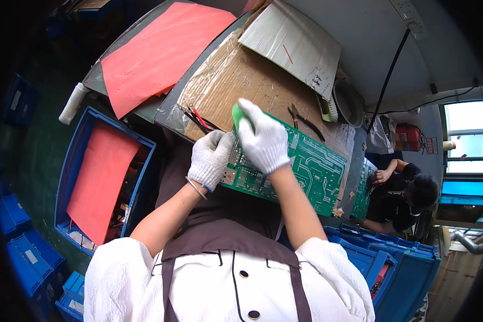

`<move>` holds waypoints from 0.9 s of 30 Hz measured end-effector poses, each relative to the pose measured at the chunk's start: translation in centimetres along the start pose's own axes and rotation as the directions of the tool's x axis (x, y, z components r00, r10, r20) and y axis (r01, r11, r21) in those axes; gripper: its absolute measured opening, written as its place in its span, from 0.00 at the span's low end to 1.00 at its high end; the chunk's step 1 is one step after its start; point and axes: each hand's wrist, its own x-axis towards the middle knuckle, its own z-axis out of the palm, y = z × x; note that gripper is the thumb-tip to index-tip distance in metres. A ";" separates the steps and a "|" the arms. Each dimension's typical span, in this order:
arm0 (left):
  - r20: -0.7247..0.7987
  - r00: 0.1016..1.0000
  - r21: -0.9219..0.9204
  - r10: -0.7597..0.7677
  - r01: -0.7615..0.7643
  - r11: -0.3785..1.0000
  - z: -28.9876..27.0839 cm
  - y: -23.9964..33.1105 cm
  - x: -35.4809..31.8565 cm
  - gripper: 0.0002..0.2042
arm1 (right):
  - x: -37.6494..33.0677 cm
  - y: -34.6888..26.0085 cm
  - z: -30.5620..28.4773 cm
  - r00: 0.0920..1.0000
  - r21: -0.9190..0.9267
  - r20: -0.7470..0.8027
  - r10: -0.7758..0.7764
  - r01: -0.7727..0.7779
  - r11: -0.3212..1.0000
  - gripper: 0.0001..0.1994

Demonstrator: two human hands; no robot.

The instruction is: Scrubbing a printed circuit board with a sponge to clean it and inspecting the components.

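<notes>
A large green circuit board [316, 172] lies at a slant before me, reaching to the right. My left hand [210, 158], in a white glove, closes on the board's left end, its thumb and fingertips together at the edge. Above the same end, my gloved right hand [263, 140] has its fingers closed round a bright green rounded object [238, 115]; most of that object is hidden, so its kind does not show. Black-handled tools with a red part [200, 119] lie beside my left hand. Past the board's far edge rest dark-handled cutting pliers [306, 122].
Cardboard [214, 86] with scattered wire clippings covers the bench under a pale board [292, 45]. A green brush [329, 109] and a grey round container [349, 102] stand behind. Blue bins [150, 161] flank me. At the right, another person [408, 193] handles a circuit board [364, 188].
</notes>
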 end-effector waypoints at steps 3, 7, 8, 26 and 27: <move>0.028 0.999 -0.003 -0.038 0.038 0.999 -0.2 0.7 -0.1 0.15 | 4.0 2.0 -1.0 0.990 -0.104 0.042 0.133 -0.128 0.986 0.17; -0.008 1.000 0.023 -0.020 0.020 1.000 -0.1 0.3 0.0 0.14 | -0.3 1.1 0.2 0.999 0.039 0.032 -0.035 0.034 0.999 0.18; -0.012 1.000 -0.006 -0.010 0.010 1.000 -0.2 0.5 0.2 0.15 | 0.7 0.4 0.5 0.998 0.049 0.026 -0.049 0.047 0.998 0.18; 0.469 0.863 -0.517 -0.189 0.442 0.733 -3.5 0.1 -0.4 0.41 | -8.2 -0.2 -2.5 0.996 0.080 0.022 0.085 -0.087 0.993 0.18; 0.464 0.866 -0.519 -0.188 0.438 0.734 -3.9 -0.3 -0.5 0.41 | -8.7 1.2 -3.6 0.991 0.062 -0.069 0.117 -0.113 0.992 0.18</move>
